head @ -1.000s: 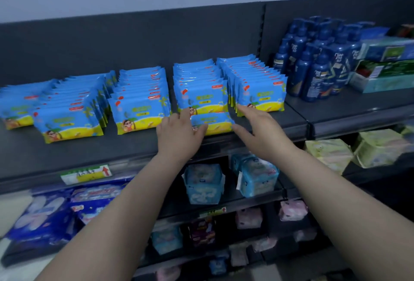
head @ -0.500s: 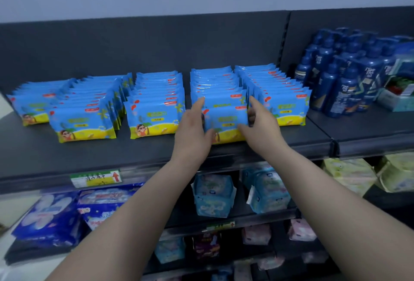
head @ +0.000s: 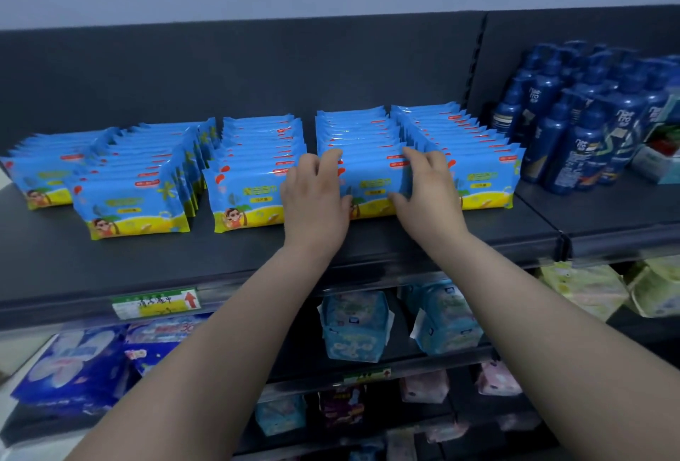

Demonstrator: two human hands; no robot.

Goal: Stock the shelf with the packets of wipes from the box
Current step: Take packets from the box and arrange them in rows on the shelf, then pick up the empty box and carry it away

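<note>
Both hands, my left hand and my right hand, grip the ends of one packet of wipes on the shelf. A second ago I saw it lying flat; now it stands up, long side going left to right, picture facing me, touching the row behind.
</note>
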